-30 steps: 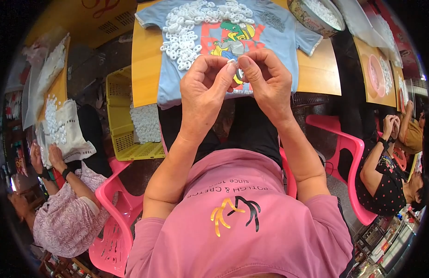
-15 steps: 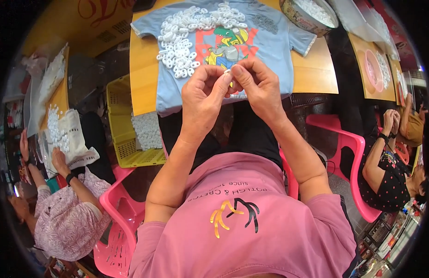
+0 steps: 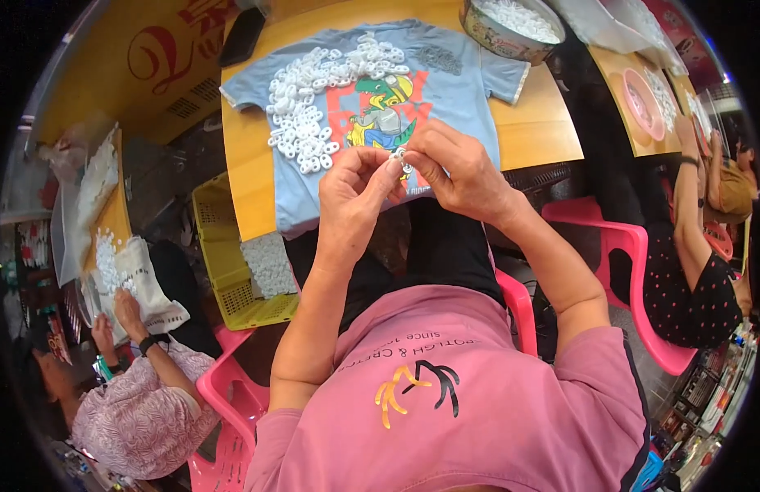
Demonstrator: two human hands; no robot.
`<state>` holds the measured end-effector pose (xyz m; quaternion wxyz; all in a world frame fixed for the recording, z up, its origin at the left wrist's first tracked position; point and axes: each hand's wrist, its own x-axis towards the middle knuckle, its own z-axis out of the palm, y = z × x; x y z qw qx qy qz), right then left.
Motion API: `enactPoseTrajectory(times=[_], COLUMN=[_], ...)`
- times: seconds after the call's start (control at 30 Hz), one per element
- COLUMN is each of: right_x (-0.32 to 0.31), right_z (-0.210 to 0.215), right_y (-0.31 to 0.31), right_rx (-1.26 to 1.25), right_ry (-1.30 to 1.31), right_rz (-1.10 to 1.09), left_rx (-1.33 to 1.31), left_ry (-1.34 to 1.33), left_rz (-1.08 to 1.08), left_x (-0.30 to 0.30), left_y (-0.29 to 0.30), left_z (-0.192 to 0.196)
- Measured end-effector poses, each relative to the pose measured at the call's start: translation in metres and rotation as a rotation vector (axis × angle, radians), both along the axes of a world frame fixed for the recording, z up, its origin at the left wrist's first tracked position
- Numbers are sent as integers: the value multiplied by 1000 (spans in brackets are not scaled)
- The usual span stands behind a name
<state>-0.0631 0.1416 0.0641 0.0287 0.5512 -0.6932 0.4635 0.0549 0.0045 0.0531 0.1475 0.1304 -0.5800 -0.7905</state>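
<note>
Over the near part of a light-blue T-shirt [image 3: 470, 115], both my hands meet. My left hand [image 3: 351, 197] pinches a small white plastic piece [image 3: 398, 153] between thumb and fingers. My right hand [image 3: 462, 168] is closed in a pinch against the piece's right side; anything tiny in its fingertips is hidden. Beyond and left of my hands lies a pile of white oval plastic pieces [image 3: 302, 123] with holes, curving along the shirt. Small grey metal bits [image 3: 440, 59] form a patch near the shirt's far right.
The shirt covers a wooden table [image 3: 544, 123]. A round tin [image 3: 515, 29] of white pieces stands far right, a dark phone [image 3: 242, 37] far left. A yellow crate [image 3: 220, 221] sits beside my left leg. People work at tables on both sides, near pink chairs [image 3: 634, 271].
The view has shifted, so the table sits a little further left. My right hand has turned and lifted slightly, its fingers now more above the piece. A co-worker's arm at right has reached forward.
</note>
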Motion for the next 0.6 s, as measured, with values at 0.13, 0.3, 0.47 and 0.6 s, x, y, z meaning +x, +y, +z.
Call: enactPoseTrajectory(times=[0.13, 0.3, 0.47, 0.6], right_x=[-1, -7, -12, -12], right_z=[2, -3, -1, 6], right_y=[1, 0, 0, 3], right_rx=[-14, 34, 59, 97], right_ry=[-40, -102, -51, -48], right_rz=[69, 129, 134, 150], left_rx=[-2, -51, 3, 69], left_ry=[-17, -69, -60, -75], left_rz=[-32, -64, -71, -68], left_x=[2, -2, -5, -3], left_y=[1, -9, -10, -10], left_z=[6, 0, -4, -1])
